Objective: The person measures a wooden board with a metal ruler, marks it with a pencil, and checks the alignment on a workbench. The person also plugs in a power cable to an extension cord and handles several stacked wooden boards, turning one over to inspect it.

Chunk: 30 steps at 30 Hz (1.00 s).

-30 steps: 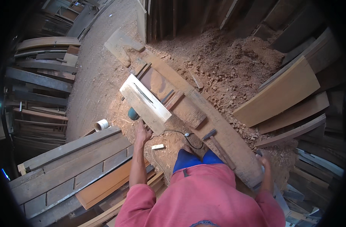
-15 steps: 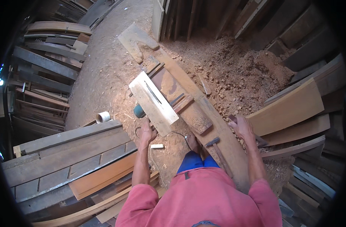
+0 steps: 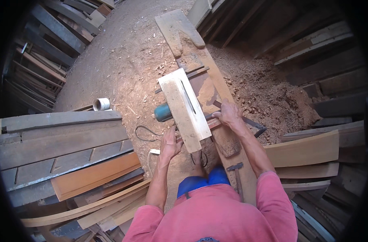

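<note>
A pale board (image 3: pixel 180 107) with a long slot lies across wooden strips on a low plank bench (image 3: pixel 242 177). From under its left side sticks a teal motor housing (image 3: pixel 163 112). My left hand (image 3: pixel 170 144) is curled at the board's near left side, around the end of a reddish wooden strip (image 3: pixel 216 123) that runs beneath the board. To the right of the board, my right hand (image 3: pixel 231 114) is closed on a dark angled piece (image 3: pixel 254 123), its corner pointing right over the shavings; its exact kind is unclear. A hammer (image 3: pixel 237 173) lies on the bench near my legs.
Shavings (image 3: pixel 268 101) are heaped right of the bench. Stacked planks (image 3: pixel 67 139) fill the left, and more boards (image 3: pixel 304 149) lean at the right. A white tub (image 3: pixel 101 104), a black cable (image 3: pixel 145 134) and a small white block (image 3: pixel 155 151) are on the left.
My right hand has moved up and left, from beside the leaning boards to beside the slotted board, carrying the dark piece. My left hand has come closer to the board. The view has shifted.
</note>
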### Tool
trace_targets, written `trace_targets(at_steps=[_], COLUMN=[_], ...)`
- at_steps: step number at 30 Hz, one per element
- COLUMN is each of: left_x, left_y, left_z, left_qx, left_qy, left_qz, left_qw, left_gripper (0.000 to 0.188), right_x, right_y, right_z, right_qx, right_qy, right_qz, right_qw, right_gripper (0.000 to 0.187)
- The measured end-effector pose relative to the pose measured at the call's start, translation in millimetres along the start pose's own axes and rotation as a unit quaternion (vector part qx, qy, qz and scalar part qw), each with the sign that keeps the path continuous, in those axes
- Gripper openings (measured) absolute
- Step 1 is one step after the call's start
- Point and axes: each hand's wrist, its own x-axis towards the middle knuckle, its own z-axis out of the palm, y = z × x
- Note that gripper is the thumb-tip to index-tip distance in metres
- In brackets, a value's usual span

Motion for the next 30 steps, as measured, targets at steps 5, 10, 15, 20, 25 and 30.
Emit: trace_targets(at_steps=[5, 10, 15, 20, 25, 30], left_x=[1.1, 2.4, -1.4, 1.2, 1.3, 0.8], left_y=[-9.6, -7.0, -16.3, -15.4, -6.5, -9.6], left_z=[2.6, 2.6, 4.3, 8.8, 2.2, 3.4], left_qx=[0.013, -0.006, 0.001, 0.012, -0.023, -0.04], left_qy=[0.034, 0.01, 0.017, 0.013, 0.015, 0.041], left_qz=[0.053, 0.012, 0.028, 0.038, 0.021, 0.042], left_qw=[0.998, 1.0, 0.999, 0.999, 0.999, 0.998], left_gripper=[0.066, 0.07, 0.071, 0.07, 0.069, 0.068], right_x=[-5.0, -32.4, -88.2, -86.2, -75.4, -64.7], right_y=[-4.7, -3.3, -11.4, 1.4, 7.7, 45.9], right_z=[-7.0, -65.8, -143.8, -98.6, -46.8, 5.9], right_qx=[0.002, 0.046, 0.204, 0.309, 0.339, 0.436], right_qy=[-0.005, 0.043, 0.156, 0.215, 0.287, 0.2], right_qz=[-0.018, 0.049, -0.012, -0.114, -0.174, -0.186], right_qw=[1.0, 0.997, 0.966, 0.919, 0.879, 0.857], right_gripper=[0.068, 0.056, 0.048, 0.053, 0.039, 0.026])
